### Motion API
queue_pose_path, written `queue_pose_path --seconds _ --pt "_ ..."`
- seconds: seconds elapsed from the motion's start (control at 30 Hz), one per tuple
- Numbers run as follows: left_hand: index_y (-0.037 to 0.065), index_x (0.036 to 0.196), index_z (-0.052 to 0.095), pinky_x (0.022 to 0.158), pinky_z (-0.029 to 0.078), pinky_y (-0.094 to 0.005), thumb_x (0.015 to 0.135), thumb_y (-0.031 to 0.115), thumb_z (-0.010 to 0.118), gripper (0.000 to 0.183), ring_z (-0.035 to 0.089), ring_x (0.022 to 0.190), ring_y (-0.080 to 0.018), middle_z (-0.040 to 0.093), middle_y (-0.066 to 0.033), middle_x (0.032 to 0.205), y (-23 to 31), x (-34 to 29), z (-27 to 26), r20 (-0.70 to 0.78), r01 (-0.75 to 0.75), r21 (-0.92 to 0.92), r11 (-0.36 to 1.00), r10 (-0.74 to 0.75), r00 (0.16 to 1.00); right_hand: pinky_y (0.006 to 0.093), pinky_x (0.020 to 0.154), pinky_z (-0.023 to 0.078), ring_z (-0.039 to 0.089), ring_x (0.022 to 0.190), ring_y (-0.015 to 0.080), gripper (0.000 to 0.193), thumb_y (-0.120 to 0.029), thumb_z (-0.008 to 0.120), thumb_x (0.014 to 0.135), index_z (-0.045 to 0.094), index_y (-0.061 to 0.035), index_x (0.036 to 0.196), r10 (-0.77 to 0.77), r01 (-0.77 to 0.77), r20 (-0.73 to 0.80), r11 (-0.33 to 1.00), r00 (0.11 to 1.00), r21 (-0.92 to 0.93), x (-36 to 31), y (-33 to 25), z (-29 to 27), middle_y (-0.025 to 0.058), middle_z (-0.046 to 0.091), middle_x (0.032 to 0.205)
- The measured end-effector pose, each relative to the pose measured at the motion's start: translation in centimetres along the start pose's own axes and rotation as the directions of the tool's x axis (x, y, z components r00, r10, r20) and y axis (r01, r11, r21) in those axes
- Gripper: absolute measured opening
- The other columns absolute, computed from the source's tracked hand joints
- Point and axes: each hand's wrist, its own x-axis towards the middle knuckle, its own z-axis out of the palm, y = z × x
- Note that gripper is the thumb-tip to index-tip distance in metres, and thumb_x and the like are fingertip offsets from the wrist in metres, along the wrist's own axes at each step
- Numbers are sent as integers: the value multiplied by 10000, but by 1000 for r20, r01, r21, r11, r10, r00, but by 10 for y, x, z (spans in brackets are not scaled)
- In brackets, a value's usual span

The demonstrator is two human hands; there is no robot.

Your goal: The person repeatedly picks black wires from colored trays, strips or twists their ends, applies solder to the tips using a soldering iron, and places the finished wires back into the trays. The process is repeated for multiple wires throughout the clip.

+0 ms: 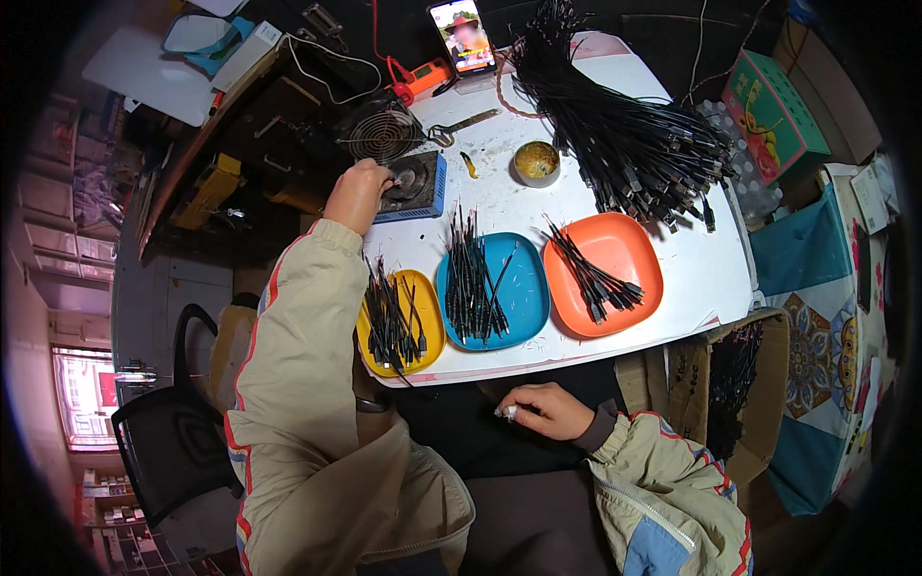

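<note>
My left hand [359,196] is at the blue-sided box [423,198], which has a dark top and a round grey well. Its fingers are pinched together by the well; whatever they hold is hidden. Low over my lap, in front of the table edge, my right hand [547,411] is closed with curled fingers. A white wrap shows at one finger, and I cannot make out anything in its grip. Short black cable ends with plugs lie in the yellow tray [434,305], the blue tray [531,315] and the orange tray [629,245].
A large bundle of black cables [624,125] covers the table's far right. Behind the trays are a small round tin [536,164], a metal tool [466,125], a round fan grille [380,132] and a lit phone [463,36]. A cardboard box [768,384] stands at the right.
</note>
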Motion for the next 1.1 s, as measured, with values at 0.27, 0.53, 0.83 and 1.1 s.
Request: queue_pose_path --seconds 0.27,0.53,0.83,1.1 --pt "1 868 685 681 481 -410 794 33 660 84 598 769 -350 590 -169 798 -1 3 1 32 -10 51 999 8 999 345 767 515 657 863 277 166 -92 551 917 620 -10 1043 -6 6 2 1000 1000 0 0 1 0 138 664 964" --pt "-7 862 675 682 480 -419 784 17 654 84 596 773 -361 583 -180 795 1 4 0 38 -4 34 999 3 999 348 759 513 654 847 276 162 -86 542 917 616 -10 1039 -15 15 -7 1000 1000 -9 0 1 0 138 660 951" --pt "2 892 690 698 482 -423 796 29 658 105 600 785 -361 592 -176 811 0 3 0 39 -2 42 999 0 999 348 761 515 654 845 274 168 -81 539 910 617 -10 1041 -17 17 -6 1000 1000 -8 0 2 0 137 660 952" --pt "-1 918 679 698 486 -390 799 6 654 122 606 792 -354 604 -171 835 2 -2 0 -27 11 -8 1000 -12 1000 348 762 515 656 853 277 166 -91 537 919 618 -11 1040 -25 25 -13 999 1000 -24 -2 6 1 138 660 952"
